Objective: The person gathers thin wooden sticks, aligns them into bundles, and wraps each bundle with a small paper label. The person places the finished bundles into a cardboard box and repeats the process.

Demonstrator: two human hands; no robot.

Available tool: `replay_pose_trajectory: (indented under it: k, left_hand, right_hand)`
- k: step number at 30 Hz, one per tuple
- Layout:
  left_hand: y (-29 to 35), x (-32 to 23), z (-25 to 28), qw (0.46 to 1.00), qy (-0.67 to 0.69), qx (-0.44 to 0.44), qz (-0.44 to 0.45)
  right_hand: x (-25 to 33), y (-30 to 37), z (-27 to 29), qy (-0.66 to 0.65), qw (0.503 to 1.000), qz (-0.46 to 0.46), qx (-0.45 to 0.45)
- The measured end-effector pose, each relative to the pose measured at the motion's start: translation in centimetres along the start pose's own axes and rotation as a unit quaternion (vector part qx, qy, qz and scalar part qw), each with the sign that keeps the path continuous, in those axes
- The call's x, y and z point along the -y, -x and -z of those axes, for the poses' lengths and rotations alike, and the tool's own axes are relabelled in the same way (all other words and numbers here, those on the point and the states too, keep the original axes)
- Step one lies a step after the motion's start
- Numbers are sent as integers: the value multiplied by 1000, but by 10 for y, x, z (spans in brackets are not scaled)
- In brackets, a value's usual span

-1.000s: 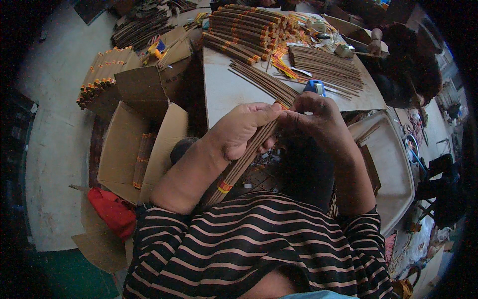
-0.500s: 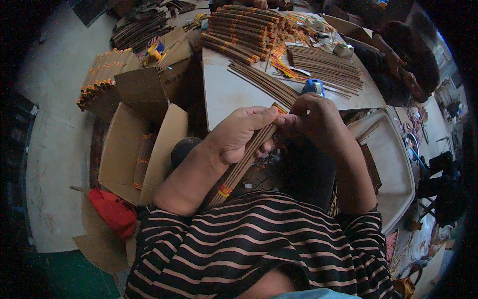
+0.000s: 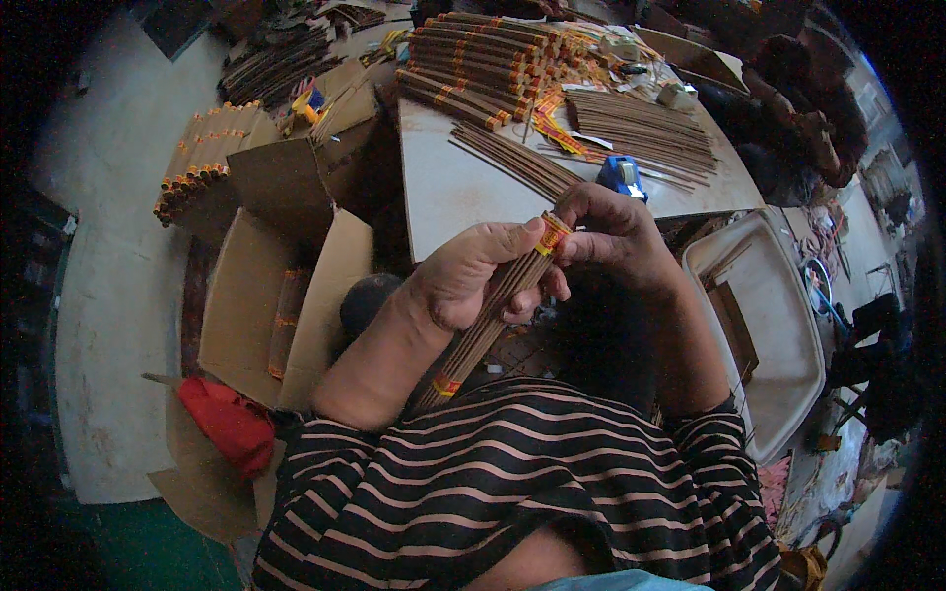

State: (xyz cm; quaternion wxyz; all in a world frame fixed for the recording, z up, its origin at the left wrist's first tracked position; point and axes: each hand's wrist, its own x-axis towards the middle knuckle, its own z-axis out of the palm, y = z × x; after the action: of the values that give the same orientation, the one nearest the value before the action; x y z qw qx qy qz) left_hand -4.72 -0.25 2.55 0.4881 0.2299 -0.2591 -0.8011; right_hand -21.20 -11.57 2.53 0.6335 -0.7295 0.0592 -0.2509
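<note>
The paper band [image 3: 554,234] shows more now, seemingly wrapped; left hand [image 3: 463,271] grasps the incense-stick bundle [image 3: 475,338], right hand [image 3: 623,239] pinches its end

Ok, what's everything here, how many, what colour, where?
Table: one, white, ahead
Stick bundle: one, brown, middle
Loose sticks: many, brown, on table
Bundle pile: one, brown, table's far side
Tape dispenser: one, blue, table's near edge
Open box: one, brown, left
Boxed bundles: some, brown, inside box
Stacked bundles: many, brown, upper left
Cloth: one, red, lower left
Tub: one, white, right
Other person: one, colours dim, upper right
Shirt: one, black-striped, lower middle
Left hand: one, bare, around stick bundle
Right hand: one, bare, at bundle's far end
</note>
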Motion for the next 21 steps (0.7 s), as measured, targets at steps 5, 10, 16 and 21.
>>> replay_pose_trajectory:
  k: [5,10,16,21]
  left_hand:
    - [2,-1,-1,1000,-5,-17,5]
    - [1,-2,-2,1000,13,8,25]
    - [1,-2,0,999,-2,-43,21]
    - [1,-1,2,996,-19,-87,16]
  right_hand:
    - [-2,0,0,-59,998,-23,2]
    - [-7,-4,5,45,997,60,9]
    - [1,-6,12,212,974,79,11]
    - [7,4,1,-94,993,-68,-22]
